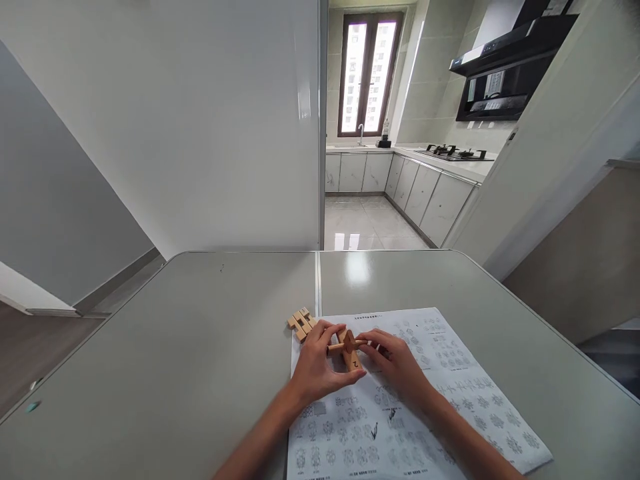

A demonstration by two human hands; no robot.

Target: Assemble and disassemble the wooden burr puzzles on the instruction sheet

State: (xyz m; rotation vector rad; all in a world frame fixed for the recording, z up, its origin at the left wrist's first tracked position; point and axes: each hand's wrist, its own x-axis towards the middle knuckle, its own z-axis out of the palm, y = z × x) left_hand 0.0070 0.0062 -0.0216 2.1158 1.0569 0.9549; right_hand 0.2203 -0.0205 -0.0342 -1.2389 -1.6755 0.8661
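Note:
Small notched wooden puzzle pieces (354, 361) are crossed together between my hands, above a printed sheet. One piece bears a dark mark like a 2. My left hand (320, 367) grips this assembly, fingers at its far end and thumb at its near end. My right hand (393, 357) is closed at the right side, its fingertips pinching the end of a thin wooden stick (336, 348) that runs crosswise through the pieces. Just beyond my left hand, more wooden pieces (301, 324) lie grouped on the table. My fingers hide part of the joint.
The large paper sheet (415, 440) with rows of printed diagrams lies under my hands. A grey table (200, 360) with a centre seam (317, 283) extends around it. A small green bit (33, 406) sits near the left edge. Beyond are a kitchen counter and stove (457, 153).

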